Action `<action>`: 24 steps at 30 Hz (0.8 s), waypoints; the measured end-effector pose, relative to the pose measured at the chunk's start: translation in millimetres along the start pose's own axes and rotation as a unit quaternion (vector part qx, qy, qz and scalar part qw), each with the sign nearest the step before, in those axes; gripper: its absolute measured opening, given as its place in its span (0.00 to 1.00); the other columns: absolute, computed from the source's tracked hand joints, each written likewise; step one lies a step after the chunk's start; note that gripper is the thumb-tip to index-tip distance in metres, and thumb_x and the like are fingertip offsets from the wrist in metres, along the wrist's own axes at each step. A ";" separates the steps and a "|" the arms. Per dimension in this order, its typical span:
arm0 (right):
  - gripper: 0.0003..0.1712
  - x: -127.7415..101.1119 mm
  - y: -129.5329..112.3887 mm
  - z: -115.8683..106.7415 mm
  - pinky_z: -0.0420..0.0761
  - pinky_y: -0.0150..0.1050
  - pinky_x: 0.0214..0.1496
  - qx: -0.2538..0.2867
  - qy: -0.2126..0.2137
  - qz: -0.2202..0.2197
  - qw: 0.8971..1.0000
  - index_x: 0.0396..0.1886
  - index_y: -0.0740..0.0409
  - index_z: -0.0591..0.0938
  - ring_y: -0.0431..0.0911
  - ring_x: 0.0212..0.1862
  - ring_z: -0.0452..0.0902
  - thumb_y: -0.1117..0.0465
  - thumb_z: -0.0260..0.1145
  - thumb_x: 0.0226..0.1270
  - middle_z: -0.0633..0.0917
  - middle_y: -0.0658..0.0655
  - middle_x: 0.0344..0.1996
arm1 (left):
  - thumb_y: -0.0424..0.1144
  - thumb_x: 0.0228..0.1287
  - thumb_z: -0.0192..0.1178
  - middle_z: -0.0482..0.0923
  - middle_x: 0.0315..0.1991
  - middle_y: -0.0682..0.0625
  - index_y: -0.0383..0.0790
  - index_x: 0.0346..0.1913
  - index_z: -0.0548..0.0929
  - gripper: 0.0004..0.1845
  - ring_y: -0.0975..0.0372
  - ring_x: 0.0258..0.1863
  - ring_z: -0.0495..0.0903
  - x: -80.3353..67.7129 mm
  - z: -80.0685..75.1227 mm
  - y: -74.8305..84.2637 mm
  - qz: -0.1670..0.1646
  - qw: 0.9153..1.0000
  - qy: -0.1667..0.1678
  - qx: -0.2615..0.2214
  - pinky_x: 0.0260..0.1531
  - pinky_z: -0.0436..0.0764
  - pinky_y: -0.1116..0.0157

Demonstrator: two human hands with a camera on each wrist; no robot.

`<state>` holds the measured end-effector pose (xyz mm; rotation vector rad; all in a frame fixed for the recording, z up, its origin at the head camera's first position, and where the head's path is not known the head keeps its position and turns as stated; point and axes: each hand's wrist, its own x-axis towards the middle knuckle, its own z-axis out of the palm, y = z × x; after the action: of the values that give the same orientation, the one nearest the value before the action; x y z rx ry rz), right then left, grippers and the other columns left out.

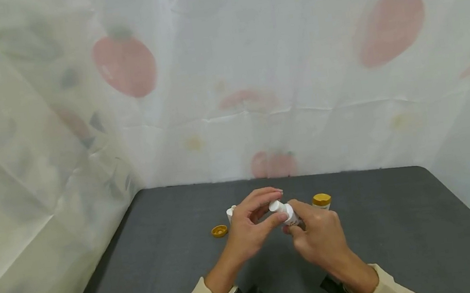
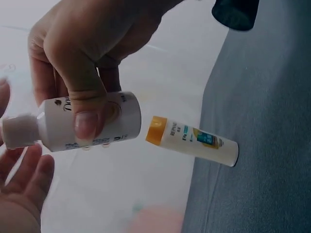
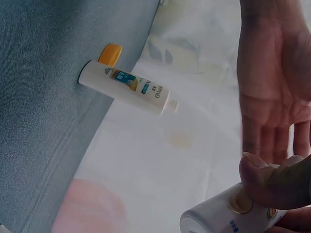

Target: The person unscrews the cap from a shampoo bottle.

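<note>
So the small white bottle [image 1: 288, 213] is up in the air, mid-scene, just above the near-middle of the dark surface [image 1: 405, 243]. The right hand [image 1: 321, 238] has it, thumb and fingers wrapped round the body. Its long axis is tipped, white cap [image 1: 275, 205] pointing up and left toward the left hand [image 1: 249, 228], base buried in the right palm. That's the relation everything hangs on: cap end faces left, and the left hand is the one closest to it, thumb and fingertips curled loosely around the cap, touching or very nearly; I can't tell if it's actually pinching.

Material-wise, the bottle looks like smooth glossy plastic, cylindrical, rounded shoulder, printed label, cap a stubby cylinder. Surface is matte grey, slightly grainy, maybe a mat.

Behind the hands, two more white tubes stand upright: one with a yellow cap [image 1: 322, 200] to the right, one uncapped [image 1: 230, 213] to the left, with its loose yellow cap [image 1: 219, 231] lying just beside it.
</note>
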<state>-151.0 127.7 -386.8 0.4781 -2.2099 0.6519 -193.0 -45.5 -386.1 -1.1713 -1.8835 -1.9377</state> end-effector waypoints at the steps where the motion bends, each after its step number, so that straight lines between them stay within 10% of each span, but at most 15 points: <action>1: 0.23 0.3 -0.1 -0.3 0.77 0.29 0.24 -0.001 -0.002 0.004 1.000 0.35 0.54 0.86 0.33 0.21 0.75 0.67 0.88 0.39 0.88 0.49 0.25 | 0.26 0.69 0.66 0.78 0.64 0.31 0.27 0.62 0.82 0.20 0.61 0.63 0.82 -0.4 -0.2 -0.1 0.009 1.000 -0.004 -0.008 0.64 0.82 0.65; 14: 0.23 -1.5 -0.7 -1.2 0.79 0.31 0.24 -0.011 -0.010 0.009 1.000 0.36 0.54 0.86 0.35 0.21 0.77 0.67 0.88 0.40 0.89 0.50 0.27 | 0.26 0.64 0.70 0.83 0.50 0.34 0.30 0.51 0.88 0.13 0.62 0.48 0.86 0.9 0.8 3.9 0.002 0.999 0.025 0.020 0.52 0.89 0.62; 24: 0.23 2.1 -0.3 -4.2 0.78 0.29 0.23 -0.014 -0.013 0.011 1.000 0.36 0.54 0.86 0.34 0.20 0.75 0.66 0.89 0.40 0.89 0.50 0.26 | 0.26 0.64 0.71 0.82 0.62 0.34 0.30 0.57 0.86 0.19 0.54 0.62 0.85 1.0 4.4 7.9 0.001 1.000 0.020 0.016 0.60 0.85 0.60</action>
<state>-149.8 129.7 -382.6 0.4502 -2.2496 0.6294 -186.9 -42.5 -380.0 -1.1167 -1.8849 -1.9084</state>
